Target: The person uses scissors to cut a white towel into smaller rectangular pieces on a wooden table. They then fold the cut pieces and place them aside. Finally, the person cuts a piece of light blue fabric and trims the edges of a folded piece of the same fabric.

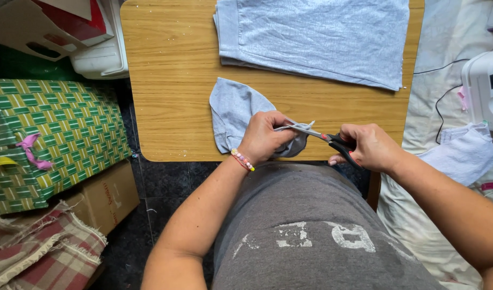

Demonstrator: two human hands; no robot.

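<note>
My left hand (263,137) pinches a small curved piece of light grey fabric (233,110) near the front edge of a wooden table (171,80). My right hand (369,147) grips black-handled scissors (324,137), whose blades point left and meet the fabric edge held by my left hand. A larger folded piece of the same grey fabric (316,37) lies at the far side of the table. A beaded bracelet sits on my left wrist.
A green and gold patterned bag (53,134) stands left of the table, with a cardboard box (104,196) and plaid cloth (37,249) below it. A white sewing machine (483,88) and white cloth (464,153) lie on bedding at right.
</note>
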